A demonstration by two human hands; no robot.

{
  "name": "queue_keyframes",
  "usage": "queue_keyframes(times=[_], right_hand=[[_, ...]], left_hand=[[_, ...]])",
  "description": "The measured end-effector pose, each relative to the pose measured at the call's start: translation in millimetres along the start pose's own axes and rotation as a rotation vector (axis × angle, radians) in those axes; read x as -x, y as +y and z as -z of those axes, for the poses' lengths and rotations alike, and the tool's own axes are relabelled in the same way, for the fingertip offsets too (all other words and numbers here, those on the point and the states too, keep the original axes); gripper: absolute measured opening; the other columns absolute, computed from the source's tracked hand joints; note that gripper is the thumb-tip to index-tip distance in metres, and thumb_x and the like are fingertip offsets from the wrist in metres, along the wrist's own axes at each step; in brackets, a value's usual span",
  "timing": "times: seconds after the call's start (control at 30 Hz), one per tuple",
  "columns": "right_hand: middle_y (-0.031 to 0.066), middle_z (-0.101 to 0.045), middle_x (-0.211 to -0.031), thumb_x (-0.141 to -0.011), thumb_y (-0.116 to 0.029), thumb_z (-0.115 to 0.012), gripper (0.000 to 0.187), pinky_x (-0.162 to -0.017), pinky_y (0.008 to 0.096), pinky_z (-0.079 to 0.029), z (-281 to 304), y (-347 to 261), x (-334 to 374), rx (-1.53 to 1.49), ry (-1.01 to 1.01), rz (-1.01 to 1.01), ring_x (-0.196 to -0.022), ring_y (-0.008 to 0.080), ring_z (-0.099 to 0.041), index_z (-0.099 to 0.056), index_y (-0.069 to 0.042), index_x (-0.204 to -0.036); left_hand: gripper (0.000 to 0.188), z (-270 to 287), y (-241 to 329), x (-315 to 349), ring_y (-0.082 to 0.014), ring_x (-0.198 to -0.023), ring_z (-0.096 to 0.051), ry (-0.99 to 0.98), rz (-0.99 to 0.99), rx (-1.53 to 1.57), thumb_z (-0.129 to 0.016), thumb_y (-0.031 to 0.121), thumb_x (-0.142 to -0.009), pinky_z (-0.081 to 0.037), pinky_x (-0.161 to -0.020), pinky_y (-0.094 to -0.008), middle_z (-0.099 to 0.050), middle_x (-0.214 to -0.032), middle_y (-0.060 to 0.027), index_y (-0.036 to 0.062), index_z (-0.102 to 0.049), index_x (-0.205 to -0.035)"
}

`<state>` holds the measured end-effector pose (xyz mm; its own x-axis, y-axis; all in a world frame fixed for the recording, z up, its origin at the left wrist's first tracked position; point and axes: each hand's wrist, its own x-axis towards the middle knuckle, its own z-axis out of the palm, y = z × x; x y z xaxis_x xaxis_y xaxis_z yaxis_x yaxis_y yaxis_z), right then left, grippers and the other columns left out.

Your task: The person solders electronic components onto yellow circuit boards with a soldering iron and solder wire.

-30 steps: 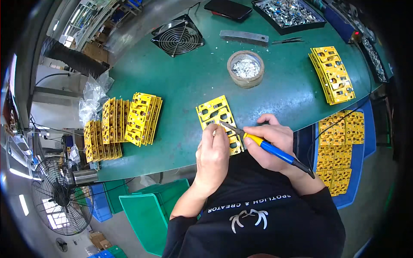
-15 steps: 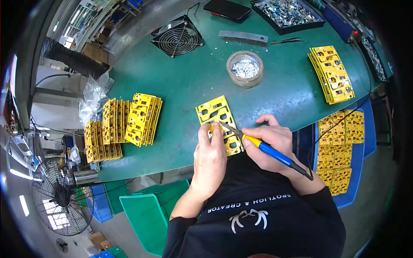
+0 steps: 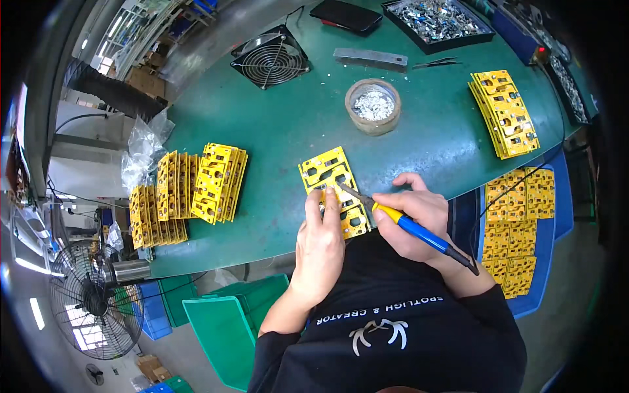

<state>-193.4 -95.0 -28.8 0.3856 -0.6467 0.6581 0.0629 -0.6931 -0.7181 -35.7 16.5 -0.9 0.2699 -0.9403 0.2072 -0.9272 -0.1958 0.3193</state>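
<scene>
A flat, rectangular yellow circuit-board panel (image 3: pixel 333 171) with dark cut-outs lies on the green tabletop (image 3: pixel 275 124), near the edge in front of the person. The left hand (image 3: pixel 319 245) reaches over its left side, index and middle fingers extended with a narrow gap between them and their tips at the panel; the thumb is hidden, and whether they pinch a small part I cannot tell. The right hand (image 3: pixel 416 213) has its thumb and fingers closed around the yellow-and-blue handle of a pen-shaped soldering iron (image 3: pixel 419 231), its metal tip pointing at the middle of the panel; actual contact is too small to make out. Beyond the panel stands a round, brownish bowl (image 3: pixel 373 124) holding silvery flakes (image 3: pixel 373 105). Farther back are a square black fan (image 3: pixel 272 60), a grey metal bar (image 3: pixel 371 59), dark tweezers (image 3: pixel 438 62) and a black tray (image 3: pixel 452 44) of small metallic parts (image 3: pixel 436 19). Yellow panels stand in leaning rows (image 3: pixel 216 183) at left; another yellow stack (image 3: pixel 504 114) sits at right. Below the table's right edge, a blue plastic bin (image 3: pixel 540 275) holds more yellow panels (image 3: pixel 517 239).
</scene>
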Motion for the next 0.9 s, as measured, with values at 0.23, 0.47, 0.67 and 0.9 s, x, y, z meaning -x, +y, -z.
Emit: queue_keyframes(times=[0.23,0.47,0.67,0.9], right_hand=[[0.0130,-0.078,-0.083,-0.077,-0.003,-0.083,0.020,-0.084,0.0446,-0.057,-4,2,1,-0.028,-0.031,-0.031,-0.068,0.0249,-0.075,-0.077,0.000,-0.096],[0.0122,-0.078,-0.082,-0.078,-0.002,-0.082,0.022,-0.086,0.0432,-0.057,5,1,-4,0.021,0.012,-0.058,-0.069,0.0237,-0.075,-0.078,0.002,-0.100],[0.0139,-0.078,-0.087,-0.082,-0.002,-0.083,0.027,-0.087,0.0419,-0.056,13,7,-21,0.150,0.156,-0.050,-0.072,0.0243,-0.074,-0.077,0.003,-0.108],[0.0140,-0.077,-0.089,-0.081,-0.001,-0.084,0.032,-0.085,0.0387,-0.055,13,20,-27,0.290,0.137,-0.038,-0.074,0.0262,-0.072,-0.076,0.003,-0.112]], left_hand=[[0.039,-2,-2,1,-0.0414,-0.087,-0.074,0.035,-0.037,-0.013,-0.064,-0.002,-0.099,-0.063,-0.065,-0.0465,-0.058,-0.129,-0.0229,-0.0060,-0.060,-0.137],[0.048,-3,0,0,-0.0435,-0.091,-0.073,0.001,-0.022,-0.035,-0.064,-0.006,-0.094,-0.063,-0.073,-0.0472,-0.054,-0.134,-0.0271,-0.0086,-0.055,-0.140],[0.036,-9,-6,-14,-0.0406,-0.086,-0.075,0.079,0.007,-0.033,-0.065,0.003,-0.100,-0.063,-0.065,-0.0461,-0.061,-0.127,-0.0215,-0.0027,-0.061,-0.136],[0.026,-6,-25,-36,-0.0372,-0.086,-0.074,0.129,0.066,-0.054,-0.064,0.007,-0.103,-0.061,-0.070,-0.0449,-0.065,-0.121,-0.0194,-0.0025,-0.068,-0.127]])
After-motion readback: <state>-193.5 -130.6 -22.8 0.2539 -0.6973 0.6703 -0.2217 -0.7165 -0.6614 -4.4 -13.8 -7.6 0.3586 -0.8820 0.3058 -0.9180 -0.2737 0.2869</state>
